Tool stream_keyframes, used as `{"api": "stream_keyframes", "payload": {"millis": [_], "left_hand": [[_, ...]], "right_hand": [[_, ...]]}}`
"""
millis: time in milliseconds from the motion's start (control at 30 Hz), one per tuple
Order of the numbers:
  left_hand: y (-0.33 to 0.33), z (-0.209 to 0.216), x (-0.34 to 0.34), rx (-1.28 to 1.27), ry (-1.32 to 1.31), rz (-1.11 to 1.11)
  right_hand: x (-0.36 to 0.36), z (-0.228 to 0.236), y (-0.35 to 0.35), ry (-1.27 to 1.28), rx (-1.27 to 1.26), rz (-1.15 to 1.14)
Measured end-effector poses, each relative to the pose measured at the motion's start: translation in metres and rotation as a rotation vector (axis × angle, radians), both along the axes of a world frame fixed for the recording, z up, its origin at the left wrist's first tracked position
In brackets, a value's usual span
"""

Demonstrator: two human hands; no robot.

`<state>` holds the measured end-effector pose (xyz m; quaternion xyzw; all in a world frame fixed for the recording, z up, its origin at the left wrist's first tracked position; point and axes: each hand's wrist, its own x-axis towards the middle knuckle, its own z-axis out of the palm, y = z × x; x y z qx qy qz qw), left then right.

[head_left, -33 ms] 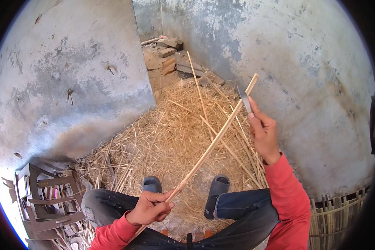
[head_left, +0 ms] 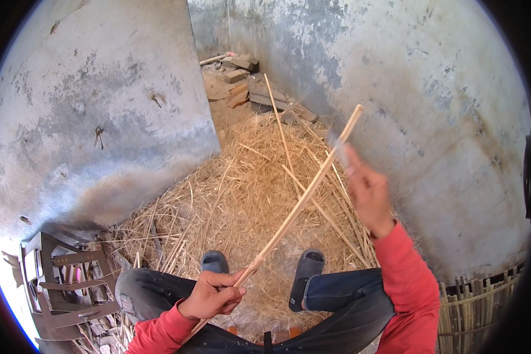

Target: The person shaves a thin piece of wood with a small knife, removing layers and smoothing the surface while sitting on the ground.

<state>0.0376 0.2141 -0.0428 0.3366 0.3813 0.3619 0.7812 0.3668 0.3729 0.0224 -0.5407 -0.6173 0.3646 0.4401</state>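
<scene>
A long, pale bamboo strip [head_left: 296, 211] slants up from my lap toward the far right. My left hand [head_left: 215, 294] is closed round its lower part, over my thigh. Near the strip's upper end my right hand [head_left: 369, 194] grips a small knife [head_left: 337, 143], smeared by motion. Its blade lies at the strip, crossing it; whether it cuts in cannot be made out. The knife's handle is hidden in the fingers. Behind the strip spreads a heap of straw-coloured shavings [head_left: 242, 189].
Several loose strips [head_left: 280, 121] lie on the shavings. Broken bricks [head_left: 237, 75] sit in the far corner between worn walls [head_left: 430, 118]. A dark broken chair frame [head_left: 71, 277] stands at left, a slatted bamboo basket [head_left: 475, 312] at lower right. My feet wear grey slippers [head_left: 308, 268].
My right hand and the knife have shifted slightly up and to the left, and now blur. The strip's upper end has tilted a little left. My left hand has stayed put.
</scene>
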Motion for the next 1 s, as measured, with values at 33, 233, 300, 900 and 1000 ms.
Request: {"api": "stream_keyframes", "payload": {"millis": [33,233,300,900,1000], "left_hand": [[0.001,0.0,-0.003,-0.031,-0.024,0.014],[-0.003,0.006,-0.004,-0.058,-0.006,0.041],[-0.001,0.005,-0.002,-0.054,-0.01,0.008],[0.007,0.018,0.0,-0.027,0.055,0.091],[0.009,0.014,-0.006,-0.054,0.004,0.058]], "right_hand": [[-0.006,-0.003,-0.006,-0.041,0.055,0.085],[-0.011,-0.012,-0.004,-0.069,0.235,0.17],[-0.01,-0.004,-0.009,-0.028,0.085,0.085],[-0.053,-0.016,-0.037,-0.128,0.301,0.337],[-0.064,-0.019,-0.063,-0.179,0.266,0.49]]}}
